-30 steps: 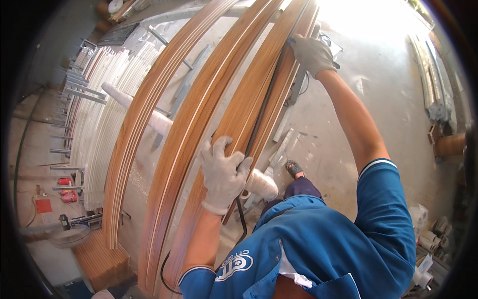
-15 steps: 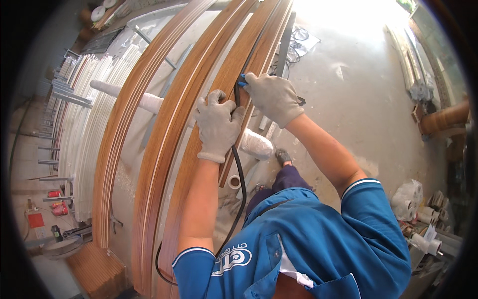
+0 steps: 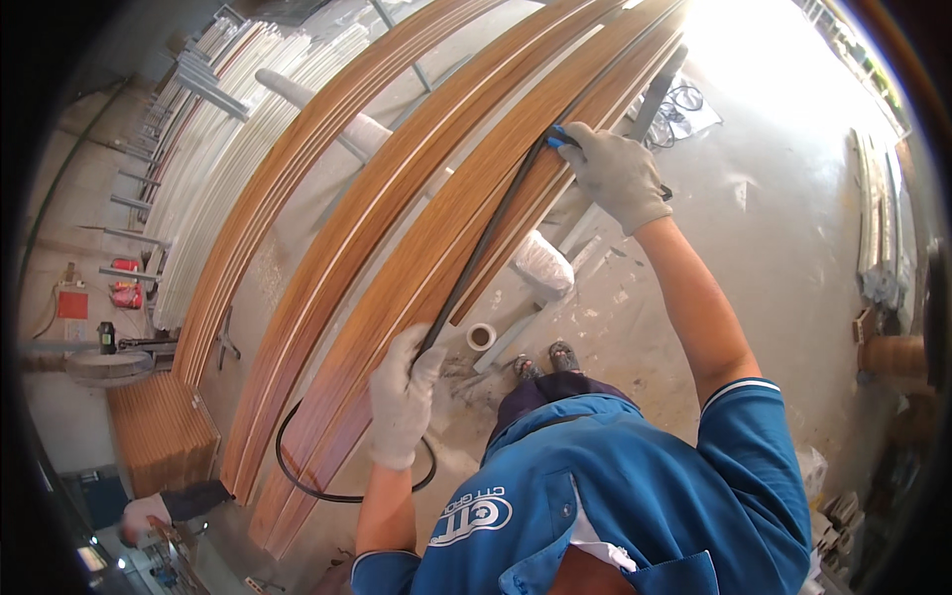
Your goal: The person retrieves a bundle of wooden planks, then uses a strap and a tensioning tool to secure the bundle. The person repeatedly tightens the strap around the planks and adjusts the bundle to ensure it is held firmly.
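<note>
My right hand (image 3: 617, 177), in a grey work glove, is closed around a small blue and black hand tool (image 3: 558, 138). The tool's tip rests against a black rubber strip (image 3: 483, 241) on the rightmost wood-grain profile (image 3: 534, 181). Beyond the tool the strip runs along that profile. On the near side it stretches straight to my gloved left hand (image 3: 402, 402), which grips it. Below this hand the strip hangs in a wide loop across the profile's near end. What the tool's working end looks like is hidden.
More long wood-grain profiles (image 3: 332, 253) lie parallel to the left over wrapped support bars (image 3: 542, 264). White profiles (image 3: 233, 164) are stacked farther left. A cardboard tube roll (image 3: 481, 337) stands on the floor near my feet. Another person's arm (image 3: 193, 501) shows at the lower left.
My left hand has left the tool's side and moved down toward me, drawing the strip straight. My right hand keeps the tool on the strip. The view has turned, and another person's arm appears.
</note>
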